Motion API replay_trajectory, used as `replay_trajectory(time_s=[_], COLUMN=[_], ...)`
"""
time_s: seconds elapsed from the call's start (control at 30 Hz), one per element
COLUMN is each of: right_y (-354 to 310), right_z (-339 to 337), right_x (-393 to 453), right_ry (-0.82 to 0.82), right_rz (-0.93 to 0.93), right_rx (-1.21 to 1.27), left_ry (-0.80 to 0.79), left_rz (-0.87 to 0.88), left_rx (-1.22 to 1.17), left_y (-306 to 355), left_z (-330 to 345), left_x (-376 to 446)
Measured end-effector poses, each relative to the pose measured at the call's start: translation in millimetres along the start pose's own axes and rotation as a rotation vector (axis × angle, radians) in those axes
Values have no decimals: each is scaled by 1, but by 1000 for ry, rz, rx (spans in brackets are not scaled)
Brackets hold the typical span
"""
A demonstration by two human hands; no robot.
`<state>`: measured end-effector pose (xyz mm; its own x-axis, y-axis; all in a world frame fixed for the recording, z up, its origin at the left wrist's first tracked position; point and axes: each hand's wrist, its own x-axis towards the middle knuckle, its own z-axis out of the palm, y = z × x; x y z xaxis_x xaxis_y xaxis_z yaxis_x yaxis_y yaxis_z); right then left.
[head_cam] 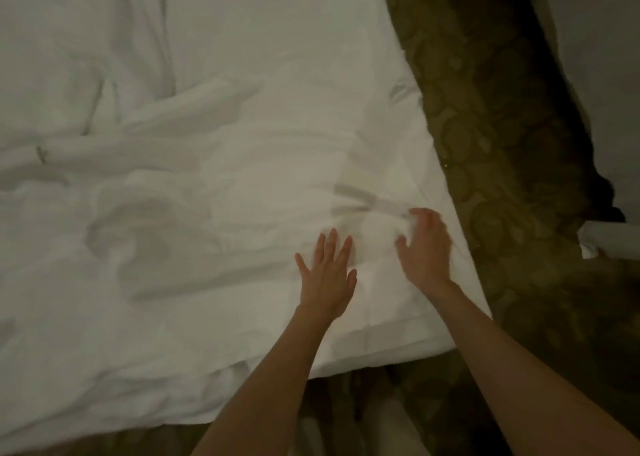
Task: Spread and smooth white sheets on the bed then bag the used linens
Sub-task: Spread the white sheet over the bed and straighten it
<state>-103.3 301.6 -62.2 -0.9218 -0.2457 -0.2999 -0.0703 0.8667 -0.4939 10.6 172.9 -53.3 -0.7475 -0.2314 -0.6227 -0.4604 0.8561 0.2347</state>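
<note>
a: both hands are down near the bed's corner. left hand (327, 275) lies flat on the white sheet (214, 192), fingers straight and spread, gripping nothing. i judge it's pinning the cloth so it won't slide.

b: and the right?

a: right hand (424, 247) is just beside it, nearer the edge by the patterned carpet (502, 116). it's blurred; fingers look loosely bent over a small fold, and i can't tell whether it pinches it.

b: the sheet itself?

a: covering the bed, with thick creases toward the left side. i see no bag and no used linens.
</note>
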Motion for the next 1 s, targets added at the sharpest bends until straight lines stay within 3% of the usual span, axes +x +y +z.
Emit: replay_trajectory(time_s=[0.23,0.53,0.7,0.83,1.0], right_y=[-126,-266,-343,-386,-400], right_z=[76,170,219,254,281], right_x=[-48,-134,-167,-185,-190], right_ry=[-339,-474,-493,-540,-615], right_rz=[-346,-557,-640,-653,-607], right_rx=[-97,-131,-158,-218,-335], left_ry=[91,220,226,273,424], left_rz=[-194,-368,-496,-635,-892], left_rx=[-35,-74,-211,-438,-933], left_y=[-106,-289,-379,-440,-499], left_z=[-17,-60,-69,-66,-57], left_x=[-28,-102,-131,-149,-149])
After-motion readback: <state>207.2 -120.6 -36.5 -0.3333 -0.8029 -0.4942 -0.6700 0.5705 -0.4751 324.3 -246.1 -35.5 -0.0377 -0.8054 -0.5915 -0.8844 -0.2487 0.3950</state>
